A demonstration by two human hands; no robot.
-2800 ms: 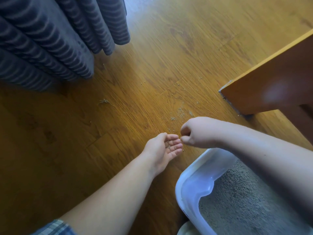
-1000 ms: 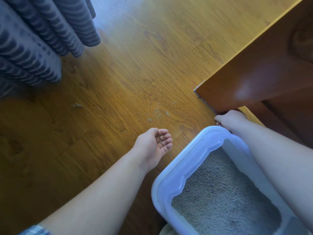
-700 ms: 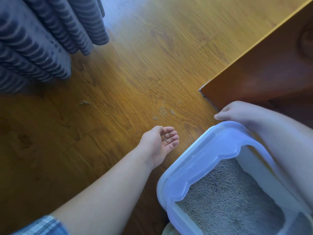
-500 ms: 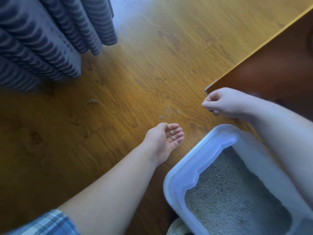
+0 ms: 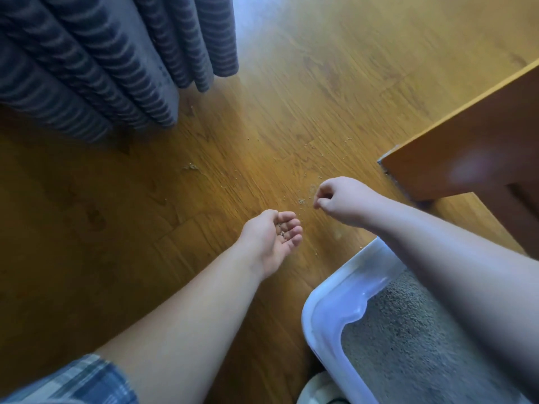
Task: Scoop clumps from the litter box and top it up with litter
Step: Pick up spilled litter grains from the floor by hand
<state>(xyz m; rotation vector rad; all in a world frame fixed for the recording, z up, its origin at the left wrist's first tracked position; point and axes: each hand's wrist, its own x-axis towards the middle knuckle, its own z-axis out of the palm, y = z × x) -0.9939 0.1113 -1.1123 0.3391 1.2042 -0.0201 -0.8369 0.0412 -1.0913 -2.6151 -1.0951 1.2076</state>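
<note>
Much floor [image 5: 306, 91] beyond litter box [image 5: 326, 309] rim

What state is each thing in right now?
left hand, cupped palm up, a few litter grains in it.
right hand, fingers curled in a pinch, contents unseen.
litter box, open-topped, holding litter.
spilled grains, scattered on the floor.
curtain, hanging in folds.

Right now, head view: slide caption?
Left hand cups stray litter grains; right hand, fingers pinched, hovers over spilled litter on the wood floor beside the litter box.
</note>
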